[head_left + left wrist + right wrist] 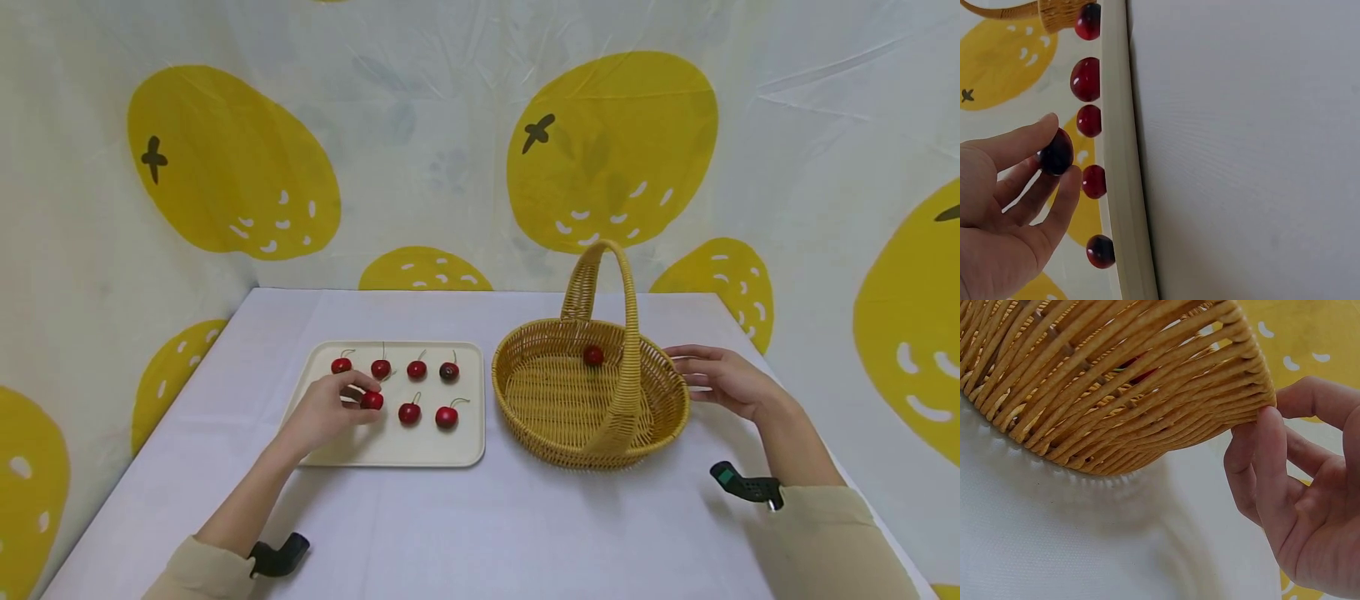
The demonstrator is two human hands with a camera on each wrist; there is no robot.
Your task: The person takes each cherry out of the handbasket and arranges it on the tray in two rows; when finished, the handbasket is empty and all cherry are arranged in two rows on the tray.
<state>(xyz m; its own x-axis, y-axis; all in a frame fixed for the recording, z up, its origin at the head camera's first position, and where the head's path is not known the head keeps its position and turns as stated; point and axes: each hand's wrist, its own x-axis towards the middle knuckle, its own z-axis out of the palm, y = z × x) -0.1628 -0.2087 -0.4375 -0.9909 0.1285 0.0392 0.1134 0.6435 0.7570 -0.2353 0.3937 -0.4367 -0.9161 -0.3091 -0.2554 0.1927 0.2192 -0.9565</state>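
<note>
Between thumb and fingertips my left hand (330, 408) pinches a red cherry (372, 400) over the left part of a cream tray (352, 454). In the left wrist view this cherry (1057, 153) looks dark, raised beside the tray's edge. More stemmed cherries (409, 413) lie on the tray in two rows. To the tray's right stands a yellow wicker basket (525, 433) with a tall arched handle; one cherry (593, 356) rests inside near its back wall. My right hand (731, 383) touches the basket's right rim with relaxed fingers, thumb tip right at the rim's edge in the right wrist view.
A white cloth covers the table (420, 533). Behind it hangs a pale curtain (427, 167) printed with large yellow fruit. Each wrist wears a black camera mount, the left mount (280, 556) low over the cloth and the right mount (746, 485) in front of the basket's right side.
</note>
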